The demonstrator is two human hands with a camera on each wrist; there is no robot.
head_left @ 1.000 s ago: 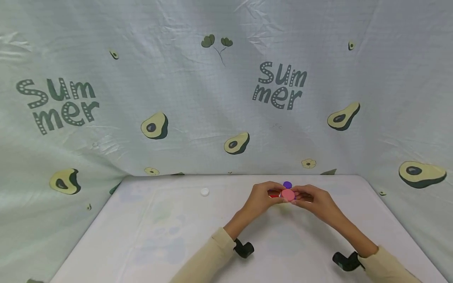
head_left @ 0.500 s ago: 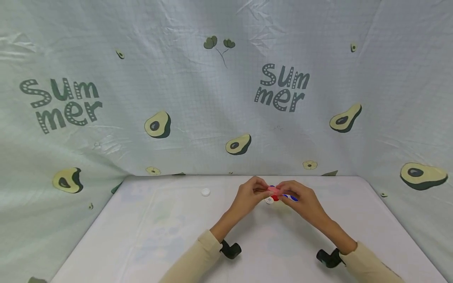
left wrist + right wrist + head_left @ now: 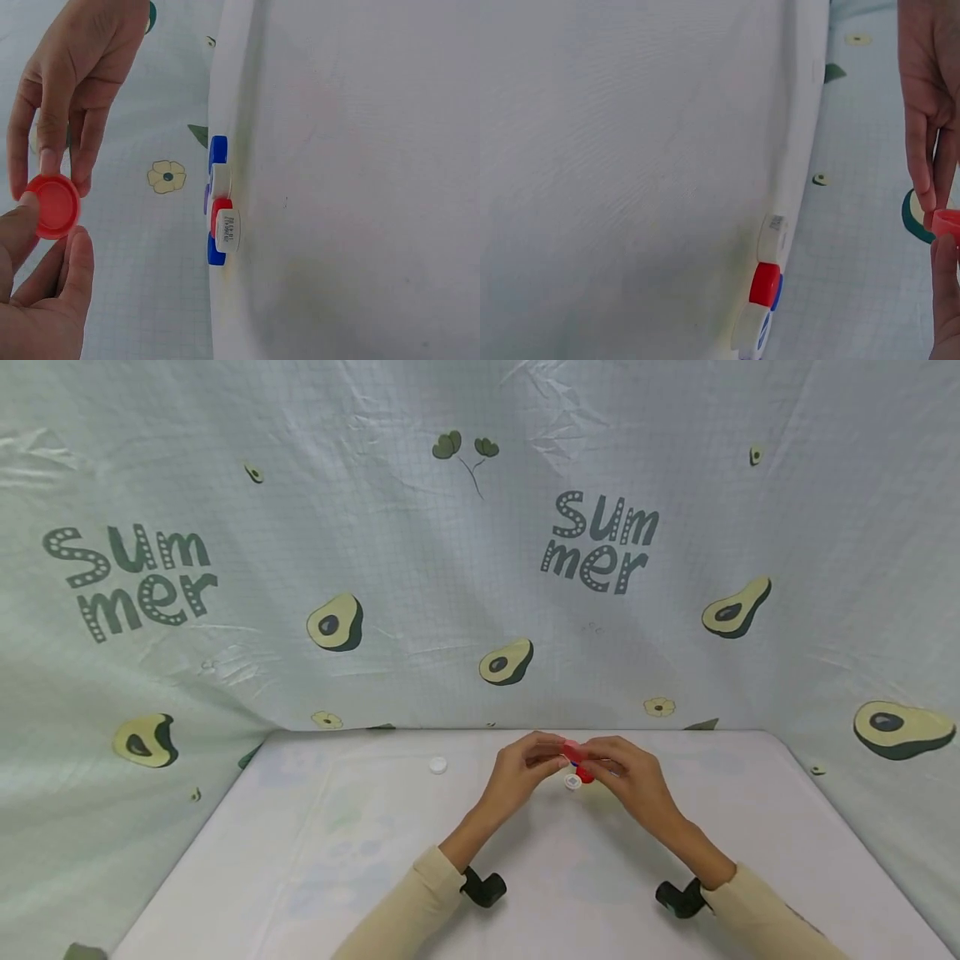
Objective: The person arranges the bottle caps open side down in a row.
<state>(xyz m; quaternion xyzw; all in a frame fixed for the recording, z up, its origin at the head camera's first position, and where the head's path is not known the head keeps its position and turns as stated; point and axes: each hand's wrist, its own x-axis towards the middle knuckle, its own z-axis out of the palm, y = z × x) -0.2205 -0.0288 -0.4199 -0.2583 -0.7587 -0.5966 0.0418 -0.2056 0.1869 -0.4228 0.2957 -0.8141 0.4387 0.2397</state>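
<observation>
Just behind the red cap [image 3: 586, 776], the white tabletop [image 3: 300, 860] reaches its far edge, and a pale cloth backdrop [image 3: 420, 560] rises beyond it. Left, right and nearer me than that red cap, the surface stretches far wider. Above the red cap and slightly to its left I hold up the coral cap [image 3: 57, 205], my left grip [image 3: 517, 770] and my right grip [image 3: 628, 770] both pinching it by the rim.

Beside the red cap, on its left, a printed white cap [image 3: 229, 231] carries small dark lines of characters (too tiny for me to read surely). To the red cap's right, a second white cap [image 3: 747, 327] shows a blue mark that I cannot make out. On the cloth behind, both left of the red cap and above it, "SUMMER" is lettered over two lines.

A blue cap [image 3: 218, 148] sits farther right of the red cap, and a purple cap [image 3: 207, 199] barely peeks out close by. Well left of the red cap lies a lone white cap [image 3: 438, 765]. My own fingers cover part of the cluster around the red cap
</observation>
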